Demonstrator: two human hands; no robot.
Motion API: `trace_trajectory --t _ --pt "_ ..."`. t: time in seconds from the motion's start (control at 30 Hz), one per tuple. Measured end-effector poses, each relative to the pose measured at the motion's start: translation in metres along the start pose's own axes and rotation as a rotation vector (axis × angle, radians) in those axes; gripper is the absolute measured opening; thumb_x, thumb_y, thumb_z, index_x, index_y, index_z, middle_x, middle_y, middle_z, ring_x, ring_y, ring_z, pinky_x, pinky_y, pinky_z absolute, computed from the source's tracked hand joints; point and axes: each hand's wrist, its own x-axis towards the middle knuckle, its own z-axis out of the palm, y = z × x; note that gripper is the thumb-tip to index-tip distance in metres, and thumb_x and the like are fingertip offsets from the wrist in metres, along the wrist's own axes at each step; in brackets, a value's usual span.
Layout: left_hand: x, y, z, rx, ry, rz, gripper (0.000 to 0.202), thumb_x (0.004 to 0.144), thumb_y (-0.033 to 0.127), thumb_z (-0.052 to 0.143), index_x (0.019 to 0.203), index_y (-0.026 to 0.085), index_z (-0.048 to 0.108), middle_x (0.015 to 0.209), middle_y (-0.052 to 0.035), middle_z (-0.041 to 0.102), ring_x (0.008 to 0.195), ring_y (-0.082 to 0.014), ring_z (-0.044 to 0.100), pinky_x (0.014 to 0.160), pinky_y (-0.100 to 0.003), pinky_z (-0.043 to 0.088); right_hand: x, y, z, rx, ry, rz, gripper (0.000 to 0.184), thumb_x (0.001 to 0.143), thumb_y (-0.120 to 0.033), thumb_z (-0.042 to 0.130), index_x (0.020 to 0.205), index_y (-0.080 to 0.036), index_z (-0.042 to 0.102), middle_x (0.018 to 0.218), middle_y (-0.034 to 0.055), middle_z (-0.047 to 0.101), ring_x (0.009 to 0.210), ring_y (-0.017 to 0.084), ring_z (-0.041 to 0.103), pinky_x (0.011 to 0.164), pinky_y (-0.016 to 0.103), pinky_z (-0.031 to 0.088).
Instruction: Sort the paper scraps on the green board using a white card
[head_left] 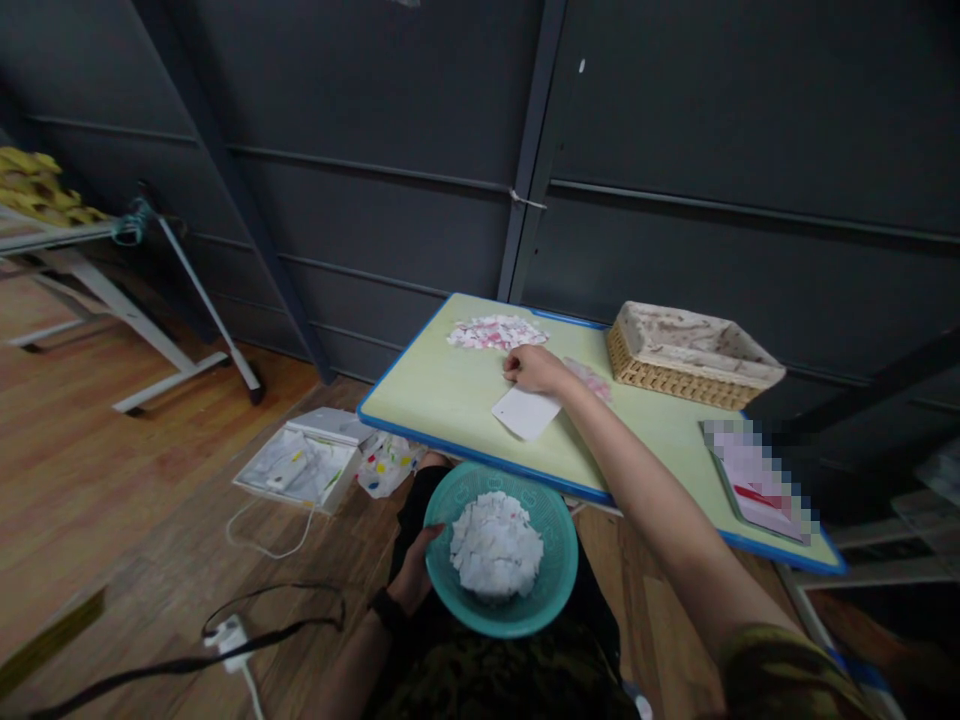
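Observation:
My left hand grips the left rim of a teal plastic basin in my lap, thumb over the edge. Inside the basin lies a heap of torn white paper pieces. Stretched over the small table, my right hand has its fingers closed in a pinch; whatever they hold, if anything, is hidden. Just beyond the fingers a flat pile of white and pink paper scraps is spread on the tabletop. A white card lies under and in front of that hand, and a pinkish batch of pieces sits partly behind the wrist.
The pale yellow table has a blue edge. A lined wicker basket stands at its back right; a partly pixelated tablet-like object lies at the right. On the floor are an open white box, a plastic bag and a power strip with cables.

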Motion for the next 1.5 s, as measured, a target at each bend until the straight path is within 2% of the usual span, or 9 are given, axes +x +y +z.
trace_trajectory --t 0.17,0.37,0.57,0.83,1.0,1.2,1.3,1.5 --pt "0.001 -0.001 0.0 -0.034 -0.01 -0.011 0.039 0.074 0.019 0.062 0.11 0.006 0.062 0.1 -0.0151 0.075 0.101 -0.0315 0.065 0.095 -0.044 0.045 0.0 0.0 0.0 0.031 0.02 -0.015 0.011 0.072 -0.018 0.061 0.082 -0.017 0.066 0.086 0.0052 0.069 0.077 0.015 0.058 0.065 0.021 0.038" --pt "0.0 -0.001 0.001 0.002 0.034 -0.002 0.027 0.076 0.021 0.059 0.1 0.008 0.065 0.093 -0.0118 0.077 0.104 -0.0316 0.064 0.096 -0.042 0.045 0.004 0.008 0.004 0.185 0.015 -0.073 0.021 0.07 -0.013 0.061 0.09 -0.014 0.067 0.079 0.0021 0.067 0.071 0.011 0.056 0.064 0.018 0.038" --pt "0.002 -0.001 -0.001 0.026 -0.007 0.004 0.029 0.078 0.022 0.058 0.102 0.009 0.065 0.09 -0.0117 0.077 0.106 -0.0327 0.063 0.098 -0.045 0.043 0.001 0.012 0.0 0.253 0.022 -0.043 0.011 0.072 -0.019 0.059 0.076 -0.013 0.067 0.073 0.0023 0.066 0.068 0.011 0.055 0.061 0.019 0.038" --pt "0.003 -0.002 -0.006 0.023 -0.045 0.005 0.031 0.079 0.025 0.058 0.104 0.006 0.063 0.097 -0.0139 0.076 0.109 -0.0309 0.062 0.101 -0.042 0.041 -0.001 0.014 -0.01 0.06 0.143 0.081 0.019 0.071 -0.018 0.05 0.078 -0.013 0.068 0.082 0.0073 0.069 0.073 0.015 0.056 0.063 0.022 0.038" --pt "0.002 -0.001 -0.003 0.028 -0.041 0.0 0.03 0.078 0.025 0.059 0.101 0.007 0.065 0.096 -0.0125 0.076 0.109 -0.0316 0.061 0.1 -0.041 0.042 0.001 0.023 -0.009 0.014 0.138 0.104 0.027 0.077 -0.021 0.046 0.083 -0.012 0.07 0.087 0.0096 0.07 0.073 0.017 0.057 0.064 0.023 0.038" --pt "0.0 0.0 0.001 0.058 0.018 0.027 0.025 0.075 0.022 0.062 0.095 0.008 0.066 0.094 -0.013 0.076 0.096 -0.029 0.068 0.097 -0.041 0.045 -0.001 0.029 -0.008 -0.032 0.201 0.021 0.031 0.08 -0.022 0.044 0.082 -0.011 0.072 0.084 0.0101 0.071 0.07 0.015 0.056 0.062 0.022 0.034" --pt "0.0 0.0 0.001 0.057 0.018 0.033 0.025 0.077 0.021 0.06 0.097 0.007 0.065 0.096 -0.0138 0.076 0.095 -0.0282 0.068 0.096 -0.04 0.045 -0.003 0.028 -0.008 -0.06 0.221 -0.017 0.029 0.078 -0.02 0.046 0.078 -0.011 0.073 0.079 0.0097 0.071 0.067 0.014 0.056 0.061 0.023 0.033" --pt "-0.003 0.002 0.003 0.042 -0.007 -0.018 0.037 0.078 0.023 0.058 0.11 0.005 0.061 0.099 -0.015 0.075 0.101 -0.0294 0.066 0.097 -0.042 0.044 -0.003 0.025 -0.006 -0.093 0.255 0.048 0.025 0.076 -0.022 0.05 0.08 -0.013 0.074 0.081 0.0109 0.071 0.07 0.017 0.058 0.063 0.024 0.034"
